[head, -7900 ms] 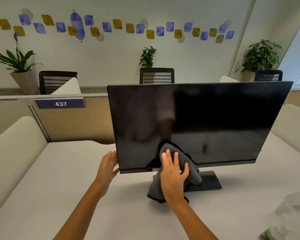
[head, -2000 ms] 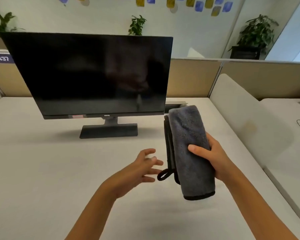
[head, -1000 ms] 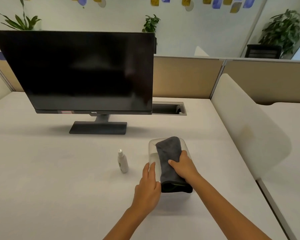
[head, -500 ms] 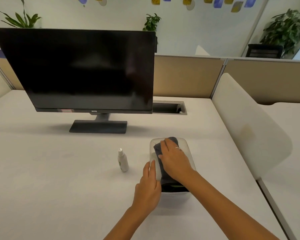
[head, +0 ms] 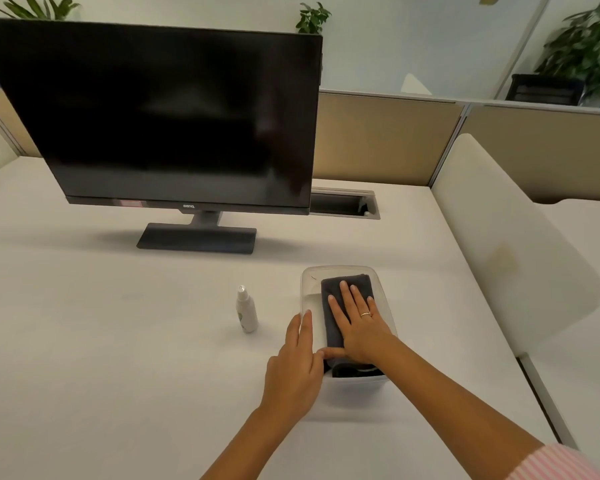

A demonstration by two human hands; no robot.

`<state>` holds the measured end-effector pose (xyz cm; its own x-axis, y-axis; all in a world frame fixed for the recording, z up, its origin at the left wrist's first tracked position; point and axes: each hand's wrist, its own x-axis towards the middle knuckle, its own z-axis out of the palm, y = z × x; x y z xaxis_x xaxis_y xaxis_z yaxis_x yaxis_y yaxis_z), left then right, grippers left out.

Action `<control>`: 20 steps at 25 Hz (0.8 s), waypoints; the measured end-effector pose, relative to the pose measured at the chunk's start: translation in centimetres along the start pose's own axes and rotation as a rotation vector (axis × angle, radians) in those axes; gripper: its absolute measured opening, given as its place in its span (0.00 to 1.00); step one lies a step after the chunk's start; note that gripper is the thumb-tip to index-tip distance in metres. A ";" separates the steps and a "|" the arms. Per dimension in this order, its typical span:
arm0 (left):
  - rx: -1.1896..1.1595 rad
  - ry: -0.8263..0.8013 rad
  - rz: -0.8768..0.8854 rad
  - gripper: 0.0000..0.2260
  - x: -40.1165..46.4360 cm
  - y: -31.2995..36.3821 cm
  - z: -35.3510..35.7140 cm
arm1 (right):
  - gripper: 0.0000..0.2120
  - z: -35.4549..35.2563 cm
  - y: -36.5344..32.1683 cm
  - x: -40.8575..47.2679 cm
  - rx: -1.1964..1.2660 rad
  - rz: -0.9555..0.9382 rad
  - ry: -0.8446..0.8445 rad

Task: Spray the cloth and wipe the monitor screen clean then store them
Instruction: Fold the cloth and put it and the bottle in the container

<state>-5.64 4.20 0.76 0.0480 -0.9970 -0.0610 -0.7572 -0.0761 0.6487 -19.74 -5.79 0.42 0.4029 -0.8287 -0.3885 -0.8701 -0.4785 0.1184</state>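
Fleecy grey cloth (head: 347,289), translucent plastic box (head: 307,284), glossy monitor (head: 160,112)

The right hand (head: 357,325) covers much of the cloth (head: 347,284) in the box (head: 307,282). The monitor (head: 160,112) is cut off at its left. The plant (head: 582,46) right of it looks blurry.

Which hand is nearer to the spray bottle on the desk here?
Left. The left hand rests against the clear box's left side, just right of the spray bottle. The right hand lies flat on the grey cloth inside the box, farther right.
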 end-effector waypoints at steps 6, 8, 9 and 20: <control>-0.012 0.004 0.013 0.26 0.2 -0.5 -0.3 | 0.53 -3.0 0.1 -0.9 0.143 -0.056 -0.033; -0.013 -0.003 0.021 0.26 0.4 -0.7 -0.6 | 0.55 -4.4 1.0 -1.3 0.128 -0.076 -0.026; -0.015 -0.009 0.023 0.26 0.5 -0.7 -0.7 | 0.56 -5.0 1.4 -1.5 0.111 -0.075 -0.048; -0.534 -0.058 -0.072 0.22 -0.9 -1.2 -0.7 | 0.58 -3.2 -0.7 0.2 -0.032 0.042 -0.153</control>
<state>-4.30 5.20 0.57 0.0405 -0.9877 -0.1513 -0.3163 -0.1564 0.9357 -18.13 -6.58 3.15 0.3161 -0.7953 -0.5173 -0.8749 -0.4553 0.1652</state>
